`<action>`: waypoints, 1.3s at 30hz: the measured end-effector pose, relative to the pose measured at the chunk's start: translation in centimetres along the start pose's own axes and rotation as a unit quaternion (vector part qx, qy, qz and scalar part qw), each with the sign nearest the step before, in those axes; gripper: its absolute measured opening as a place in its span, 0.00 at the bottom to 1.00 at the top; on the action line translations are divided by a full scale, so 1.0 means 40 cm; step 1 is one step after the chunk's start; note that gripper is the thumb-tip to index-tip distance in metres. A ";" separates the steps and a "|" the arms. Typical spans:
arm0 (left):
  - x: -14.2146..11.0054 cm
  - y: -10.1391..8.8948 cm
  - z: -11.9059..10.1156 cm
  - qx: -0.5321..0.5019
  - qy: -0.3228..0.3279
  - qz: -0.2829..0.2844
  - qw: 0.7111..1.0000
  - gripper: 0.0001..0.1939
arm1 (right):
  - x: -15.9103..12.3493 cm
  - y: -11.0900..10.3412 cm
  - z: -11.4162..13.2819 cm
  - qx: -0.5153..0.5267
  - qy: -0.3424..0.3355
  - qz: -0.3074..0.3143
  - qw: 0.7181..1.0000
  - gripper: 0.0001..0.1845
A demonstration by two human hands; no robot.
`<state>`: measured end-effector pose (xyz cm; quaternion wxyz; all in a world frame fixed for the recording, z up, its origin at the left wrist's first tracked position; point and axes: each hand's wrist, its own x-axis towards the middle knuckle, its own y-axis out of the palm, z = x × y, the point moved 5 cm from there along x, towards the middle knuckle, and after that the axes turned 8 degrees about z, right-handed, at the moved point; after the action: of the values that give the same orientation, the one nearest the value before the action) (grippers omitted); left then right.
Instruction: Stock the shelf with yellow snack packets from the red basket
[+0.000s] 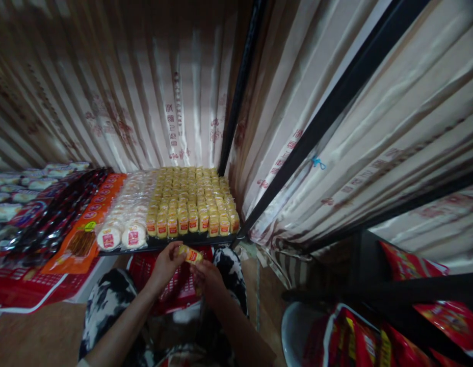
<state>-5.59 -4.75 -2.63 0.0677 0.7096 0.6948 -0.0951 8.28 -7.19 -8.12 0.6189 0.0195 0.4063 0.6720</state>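
Head: fingers (178, 253) hold a yellow packet (191, 255) (food, seemingly).

Pale pleated curtains (152, 102) printed with reddish characters hang behind and to the right. A straight black metal post (241, 86) stands against them, and a slanting black bar (332, 107) crosses them near a small blue tie (318, 162). At left, a flat orange packet (87, 216) lies beside dark glossy packets (66, 209). Shiny red bags (450, 323) lie at lower right, near a pale round basin (289, 329).
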 end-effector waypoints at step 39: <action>0.151 0.074 -0.122 0.401 0.246 -0.001 0.883 0.16 | 0.056 0.084 0.142 -0.493 -0.365 -0.001 0.790 0.25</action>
<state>-2.32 2.18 0.62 -0.3954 0.6759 0.5928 -0.1881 8.03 -2.01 -3.46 0.6473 -0.0447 -0.2361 0.7234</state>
